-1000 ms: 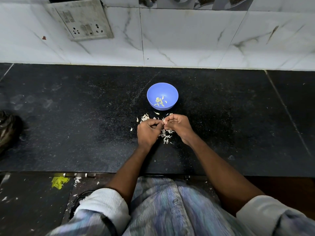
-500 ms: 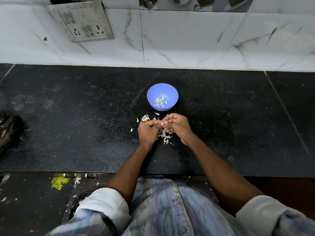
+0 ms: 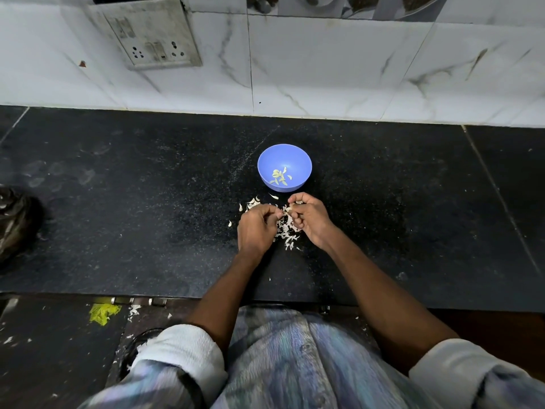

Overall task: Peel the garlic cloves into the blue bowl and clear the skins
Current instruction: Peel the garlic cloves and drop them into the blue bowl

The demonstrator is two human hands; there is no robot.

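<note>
I judge I am mid-peel on one clove: both of my hands sit close together over the black speckled stone counter (image 3: 147,202), just in front of the small round blue plastic bowl (image 3: 300,163). My left hand (image 3: 256,228) has its fingers curled in, thumb and forefinger pinched toward the gap between the hands. My right hand (image 3: 309,219) is curled too, its fingers closed on a small pale piece that I take to be the garlic clove (image 3: 290,208); it is too small to tell how much skin it has left. Whether the left fingers are on the clove itself or on a strip of its skin, I cannot tell.

The next move, as I read it, calls for pulling the loosened skin away with the left fingers while the right keeps the clove steady, then a short reach forward to drop the bare clove into the bowl.

The bowl already holds a few pale yellowish peeled cloves (image 3: 278,177) lying at its bottom. A scatter of thin white papery garlic skins (image 3: 287,231) lies on the counter beneath and between my hands, with a few bits just beside the bowl's near edge. Those skins are yet to be cleared.
</note>
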